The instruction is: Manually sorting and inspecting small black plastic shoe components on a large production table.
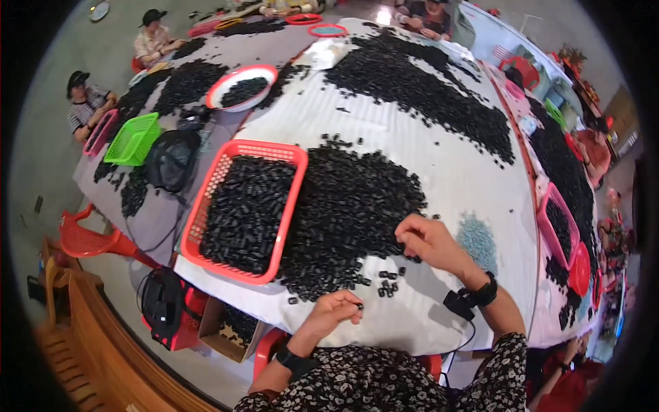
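Note:
At the table's near edge my left hand (331,314) is closed, with a small black piece (359,306) pinched at its fingertips. My right hand (432,242) is pinched at the right edge of a wide heap of small black pieces (357,202); whatever its fingers hold is hidden. Between the hands lies a small loose group of black pieces (388,283). Left of the heap stands a red plastic basket (296,199) filled with similar black pieces. A patch of small pale blue pieces (477,240) lies beyond my right wrist.
A larger spread of black pieces (419,82) covers the far side of the white-covered table (274,130). A red-rimmed basin (213,93), a green basket (134,139) and a black fan-like object (171,161) stand to the left. Several people sit around the tables. A cardboard box (223,347) sits below.

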